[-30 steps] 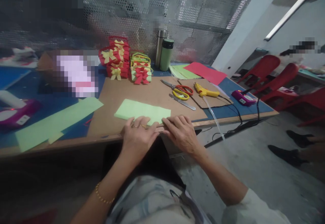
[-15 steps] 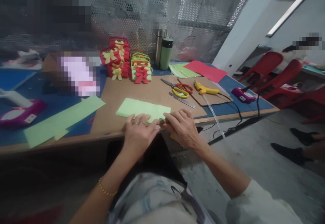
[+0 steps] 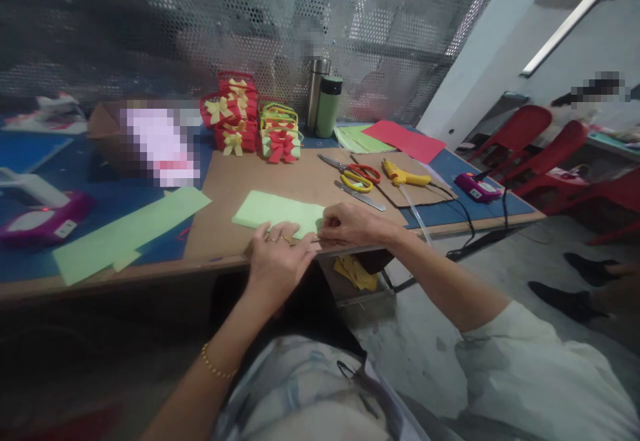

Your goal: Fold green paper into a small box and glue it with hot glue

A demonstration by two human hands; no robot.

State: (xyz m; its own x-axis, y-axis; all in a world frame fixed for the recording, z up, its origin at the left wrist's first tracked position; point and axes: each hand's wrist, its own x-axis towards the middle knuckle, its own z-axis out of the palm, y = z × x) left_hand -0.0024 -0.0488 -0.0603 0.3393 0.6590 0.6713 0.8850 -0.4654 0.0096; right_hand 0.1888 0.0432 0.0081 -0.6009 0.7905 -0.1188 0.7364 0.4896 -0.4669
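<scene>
A folded light green paper point(image 3: 273, 210) lies near the front edge of a brown cardboard sheet point(image 3: 210, 231). My left hand point(image 3: 280, 254) rests on the paper's near edge, its fingers slightly apart and pressing down. At the paper's right end, my right hand point(image 3: 350, 225) has its fingers closed in a pinch; the fingertips meet the paper's edge, and what is between them is too small to make out. Beyond the hands lie scissors with red and yellow handles point(image 3: 360, 177) and a metal blade point(image 3: 367, 199).
Behind stand red baskets point(image 3: 235, 121), green baskets point(image 3: 280, 135) and two flasks point(image 3: 327, 106). To the right are a yellow glue gun point(image 3: 407, 175), its cable, red paper point(image 3: 403, 141) and a purple device point(image 3: 477, 187). Green strips point(image 3: 130, 234) lie left.
My right hand has gone from lying spread over the paper's right corner to a closed pinch there, with its forearm swung higher. My left hand stays on the paper.
</scene>
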